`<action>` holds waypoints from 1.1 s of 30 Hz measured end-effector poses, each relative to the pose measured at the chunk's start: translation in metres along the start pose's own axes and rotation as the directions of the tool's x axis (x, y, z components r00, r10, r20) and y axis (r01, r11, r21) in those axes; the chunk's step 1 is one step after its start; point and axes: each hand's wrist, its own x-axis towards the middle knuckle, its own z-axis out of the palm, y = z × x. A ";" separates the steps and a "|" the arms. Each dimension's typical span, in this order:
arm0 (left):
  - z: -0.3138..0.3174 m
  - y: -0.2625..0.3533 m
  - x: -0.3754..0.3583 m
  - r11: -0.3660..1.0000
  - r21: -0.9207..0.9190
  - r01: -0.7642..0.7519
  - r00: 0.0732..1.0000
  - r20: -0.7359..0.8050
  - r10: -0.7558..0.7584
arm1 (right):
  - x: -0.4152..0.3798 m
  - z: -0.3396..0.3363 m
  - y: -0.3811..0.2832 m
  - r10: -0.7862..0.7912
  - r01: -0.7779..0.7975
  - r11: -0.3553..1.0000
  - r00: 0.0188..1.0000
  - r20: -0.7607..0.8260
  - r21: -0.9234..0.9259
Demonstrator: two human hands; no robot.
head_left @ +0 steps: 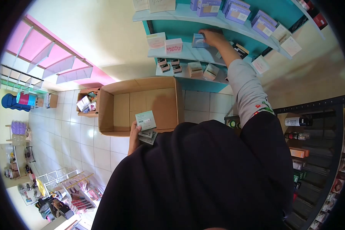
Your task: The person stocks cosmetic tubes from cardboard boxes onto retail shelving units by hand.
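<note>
My left hand (134, 134) is closed round several pale green boxes, the largest a flat square-looking box (145, 119) with printing on its face. They are held over the near side of a big open cardboard box (119, 132). On the middle shelf (195, 55), my right hand (212, 37) has its fingers on a light blue box (198, 40), with the thumb side against its edge. Left of it on that shelf stand a white box with pink lettering (174, 46) and a cream box (156, 40). A black box (240, 50) lies right of my forearm.
Purple boxes (209, 7) line the upper shelf; small black boxes (163, 64) and cream boxes (195, 69) sit on the lower one. Beside the big box, a smaller carton (80, 111) holds mixed packages. A dark product rack (314, 111) stands at right. White floor tiles (76, 134) extend left.
</note>
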 end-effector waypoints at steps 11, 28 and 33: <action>0.004 -0.012 -0.002 1.000 0.003 0.008 0.998 -0.070 -0.008 | 0.006 -0.003 -0.008 0.000 -0.010 0.997 0.992 0.126 0.082; 0.025 -0.006 -0.003 1.000 -0.017 0.003 0.998 -0.063 -0.004 | 0.017 0.000 0.002 -0.001 0.000 1.000 0.995 0.095 0.015; 0.024 -0.008 -0.002 1.000 -0.004 -0.001 0.998 -0.062 0.001 | 0.013 0.000 0.008 -0.009 0.009 1.000 0.996 0.084 0.005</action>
